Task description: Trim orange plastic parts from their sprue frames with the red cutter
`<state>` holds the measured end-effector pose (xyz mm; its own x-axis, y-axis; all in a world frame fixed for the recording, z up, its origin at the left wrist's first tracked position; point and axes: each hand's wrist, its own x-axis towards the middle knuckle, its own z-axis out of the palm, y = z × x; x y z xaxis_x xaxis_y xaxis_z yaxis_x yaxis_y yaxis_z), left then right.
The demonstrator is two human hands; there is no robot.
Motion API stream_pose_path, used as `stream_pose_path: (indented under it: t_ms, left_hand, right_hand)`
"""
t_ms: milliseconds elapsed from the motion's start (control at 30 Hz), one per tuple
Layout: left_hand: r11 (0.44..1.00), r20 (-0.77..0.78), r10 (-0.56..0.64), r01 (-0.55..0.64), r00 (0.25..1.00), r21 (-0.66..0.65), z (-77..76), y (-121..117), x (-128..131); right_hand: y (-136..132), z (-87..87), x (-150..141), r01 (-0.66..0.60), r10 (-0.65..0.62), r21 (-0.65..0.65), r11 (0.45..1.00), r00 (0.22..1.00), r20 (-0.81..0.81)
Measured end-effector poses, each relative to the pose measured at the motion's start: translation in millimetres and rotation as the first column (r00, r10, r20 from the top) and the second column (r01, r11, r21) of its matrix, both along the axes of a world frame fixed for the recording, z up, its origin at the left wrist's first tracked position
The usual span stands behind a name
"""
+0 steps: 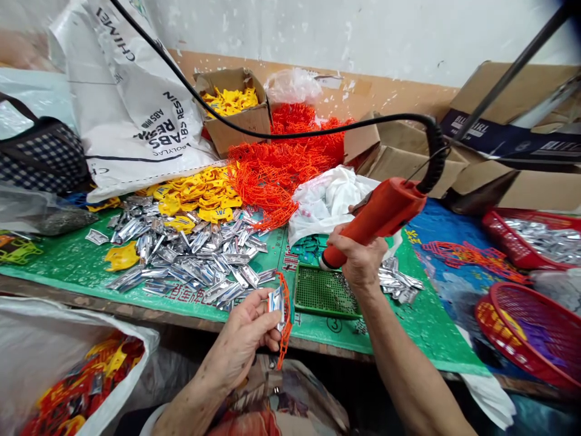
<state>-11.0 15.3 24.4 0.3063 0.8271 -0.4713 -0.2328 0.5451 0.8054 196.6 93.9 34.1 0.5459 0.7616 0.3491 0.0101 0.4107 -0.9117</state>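
Observation:
My left hand (pixel 252 333) pinches a shiny metal plate (pixel 275 303) together with a thin orange plastic frame (pixel 285 321), just past the table's front edge. In my right hand (pixel 363 260) is a red electric screwdriver (pixel 381 215), tilted, its black cable curving up and away to the left. The tool's nose points down and left, above a green mesh tray (pixel 313 290) that holds small dark pieces. Left of the tray lies a heap of loose metal plates (pixel 195 254), with a pile of yellow plastic parts (pixel 195 194) behind it.
Orange plastic frames (pixel 281 163) are heaped at the back middle, near a box of yellow parts (pixel 236 121). A white sack (pixel 136 91) stands at the back left. Red baskets (pixel 535 309) sit at the right. An open bag (pixel 77 363) of orange and yellow pieces is at the front left.

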Motion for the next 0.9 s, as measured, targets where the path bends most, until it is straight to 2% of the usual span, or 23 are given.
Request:
stream_pose_path:
  t_ms: [500, 900]
  left_hand:
    - [0.999, -0.050, 0.007, -0.005, 0.999, 0.037, -2.3, 1, 0]
    - [0.995, -0.105, 0.010, 0.001, 0.994, 0.098, -20.9, 6, -4]
  right_hand:
    - [0, -0.7, 1, -0.026, 0.026, -0.014, 1.000, 1.000, 0.001]
    - [1, -2.2, 1, -0.015, 0.015, -0.010, 1.000, 1.000, 0.024]
